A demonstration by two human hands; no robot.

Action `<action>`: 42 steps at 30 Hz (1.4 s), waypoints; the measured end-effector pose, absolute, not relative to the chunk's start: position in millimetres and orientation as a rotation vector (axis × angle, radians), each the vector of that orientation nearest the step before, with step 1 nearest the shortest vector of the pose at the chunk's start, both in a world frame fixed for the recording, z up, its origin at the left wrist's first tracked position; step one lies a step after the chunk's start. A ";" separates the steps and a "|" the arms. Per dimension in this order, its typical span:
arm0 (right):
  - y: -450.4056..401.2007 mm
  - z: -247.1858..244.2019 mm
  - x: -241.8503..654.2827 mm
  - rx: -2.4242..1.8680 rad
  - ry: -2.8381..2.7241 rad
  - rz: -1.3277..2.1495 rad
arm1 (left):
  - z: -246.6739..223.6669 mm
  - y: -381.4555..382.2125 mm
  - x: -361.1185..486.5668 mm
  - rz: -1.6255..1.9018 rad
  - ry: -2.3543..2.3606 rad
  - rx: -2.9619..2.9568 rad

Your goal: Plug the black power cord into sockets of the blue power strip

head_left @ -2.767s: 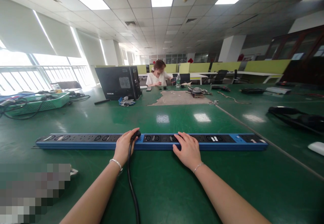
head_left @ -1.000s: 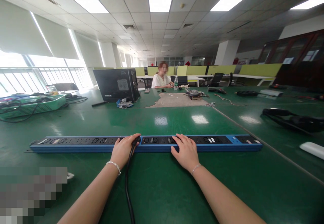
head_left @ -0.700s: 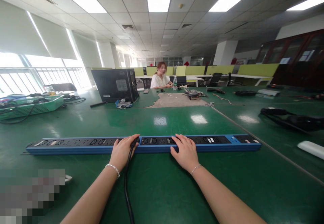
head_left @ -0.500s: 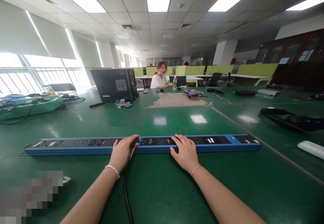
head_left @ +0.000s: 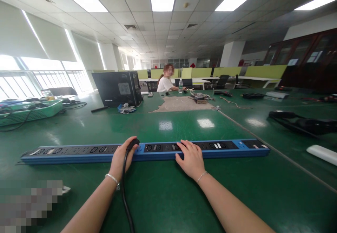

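A long blue power strip (head_left: pixel 155 154) with black socket panels lies across the green table. My left hand (head_left: pixel 123 157) is closed round a black plug (head_left: pixel 133 142) over the strip, left of its middle. From the plug a black cable (head_left: pixel 124 191) hangs toward me and runs off the bottom edge. My right hand (head_left: pixel 191 158) rests on the strip right of its middle, fingers spread over the sockets and thumb at the front side.
A black computer case (head_left: pixel 116 89) stands at the back left, gloves (head_left: pixel 126 108) beside it. A green basket (head_left: pixel 50 109) of cables is far left. Beyond the table sits a person (head_left: pixel 165 82) near a bottle (head_left: pixel 180 85). Black equipment (head_left: pixel 297 122) lies at the right.
My left hand has shifted slightly left with the plug, and the cable has swung left with it. The person at the back has turned more toward the right. My right hand stays on the strip.
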State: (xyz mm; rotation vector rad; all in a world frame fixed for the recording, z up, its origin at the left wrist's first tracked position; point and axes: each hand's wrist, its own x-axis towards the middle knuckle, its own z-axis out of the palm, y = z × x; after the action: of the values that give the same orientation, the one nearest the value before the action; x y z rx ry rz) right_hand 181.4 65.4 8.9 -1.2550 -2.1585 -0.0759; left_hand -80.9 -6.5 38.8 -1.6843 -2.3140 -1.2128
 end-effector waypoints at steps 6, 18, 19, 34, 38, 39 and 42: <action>66.0 7.4 180.8 -1.238 -2.136 -0.063 | 48.0 1.7 -39.8 -1.126 -2.225 -1.947; 67.1 4.0 180.3 -1.212 -2.117 -0.063 | 48.9 41.8 14.0 -0.778 -2.299 -2.104; 67.3 3.6 180.1 -1.213 -2.113 -0.061 | 48.7 42.1 14.8 -0.759 -2.303 -2.083; 67.1 3.3 179.3 -1.215 -2.112 -0.089 | 48.7 27.9 32.8 -0.666 -2.042 -1.994; 66.9 4.6 179.8 -1.212 -2.122 -0.073 | 52.3 28.3 35.9 -0.631 -2.045 -1.996; 66.8 4.8 179.9 -1.213 -2.123 -0.071 | 52.0 28.2 36.3 -0.630 -2.045 -1.994; 66.7 5.0 180.1 -1.218 -2.124 -0.070 | 47.9 26.9 36.6 -0.646 -2.040 -1.980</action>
State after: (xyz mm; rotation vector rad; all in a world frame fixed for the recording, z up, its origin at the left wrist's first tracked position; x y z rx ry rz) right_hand 180.1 66.7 5.0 -1.2177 -2.1244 -0.0703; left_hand 36.6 26.9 47.9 -1.9800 -2.0402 -0.6456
